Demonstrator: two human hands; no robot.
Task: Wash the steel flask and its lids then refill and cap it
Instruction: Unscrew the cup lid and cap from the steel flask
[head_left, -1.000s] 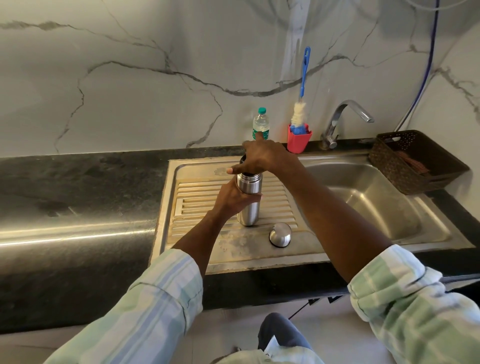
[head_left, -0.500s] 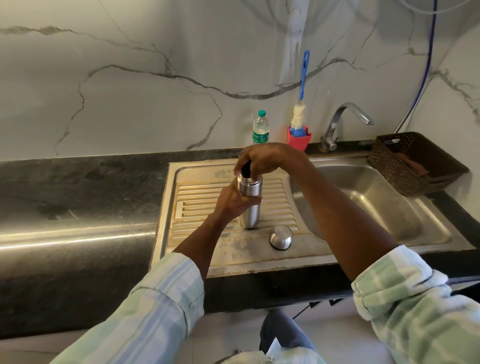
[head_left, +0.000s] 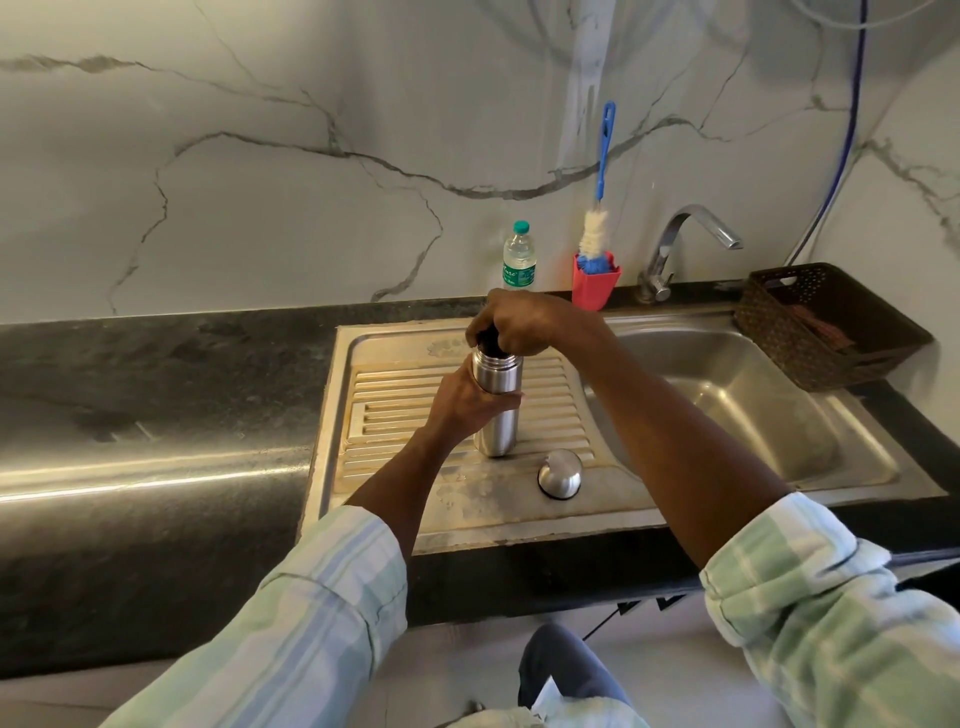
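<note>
the tall cylindrical brushed-steel flask (head_left: 496, 415) stands upright on the ribbed steel drainboard (head_left: 395, 395), left of the sink basin (head_left: 737, 400). the left hand (head_left: 467, 400) wraps round the flask's middle. the right hand (head_left: 524, 322) curls over its top, gripping the black inner lid (head_left: 488, 344) at the flask's mouth. the domed steel outer cap (head_left: 559, 474) sits on the drainboard just right of the flask's base, apart from it.
</note>
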